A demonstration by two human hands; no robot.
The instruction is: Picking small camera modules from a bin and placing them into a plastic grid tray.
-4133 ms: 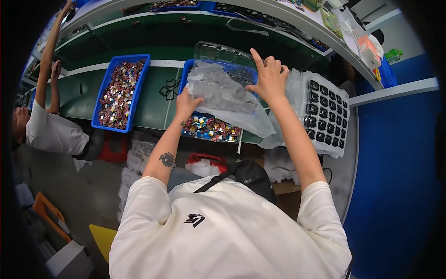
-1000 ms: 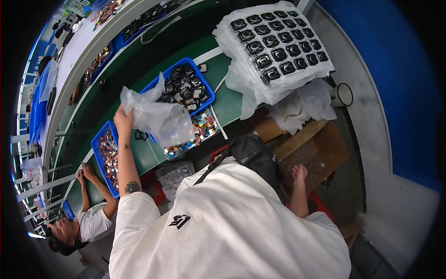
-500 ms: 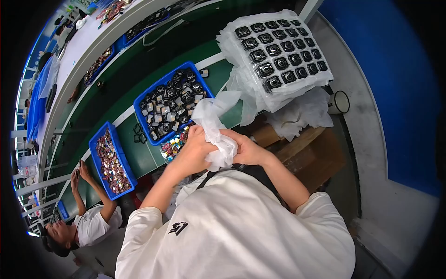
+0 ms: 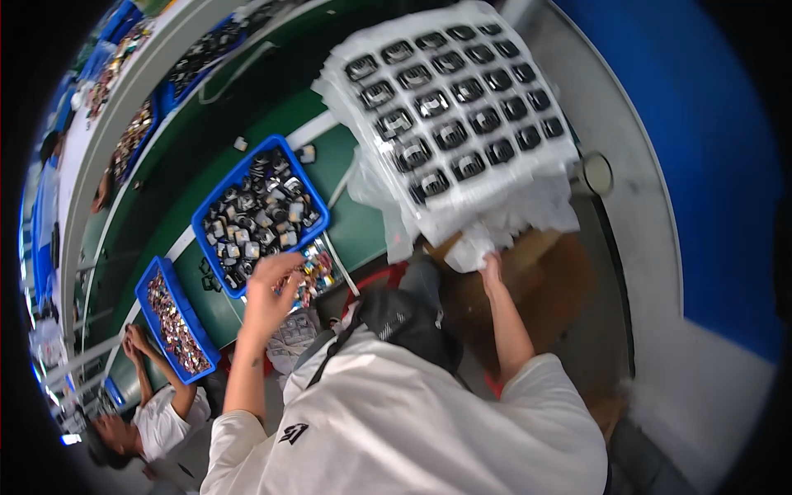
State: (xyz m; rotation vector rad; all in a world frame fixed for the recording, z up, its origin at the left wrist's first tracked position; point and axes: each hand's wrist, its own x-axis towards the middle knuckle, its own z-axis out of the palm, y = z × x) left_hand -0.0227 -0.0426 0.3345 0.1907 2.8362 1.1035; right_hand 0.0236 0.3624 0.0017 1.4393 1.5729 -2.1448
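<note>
My right hand [image 4: 492, 269] is closed on a crumpled bunch of thin white plastic film [image 4: 469, 252], just below a tray stack. My left hand [image 4: 269, 290] hangs empty, fingers curved and apart, in front of a blue bin [image 4: 323, 206] of black camera-like parts [image 4: 252, 216]. Beside that hand lies a shallow tray with small colourful parts [image 4: 317, 275]. White film covers the tray stack [image 4: 396, 78], with rows of black camera-like units [image 4: 450, 134] on top; loose film droops from its near edge.
Another blue bin [image 4: 186, 327] of small mixed parts stands to the left, near a seated co-worker [image 4: 169, 404]. A cardboard box [image 4: 536, 289] sits below the stack. A pale wall [image 4: 652, 272] bounds the right side. The green bench [image 4: 363, 239] runs under the bins.
My hands have separated. The right carried the bunched film rightward below the stack; the left let go of it and moved left. The view has shifted too.
</note>
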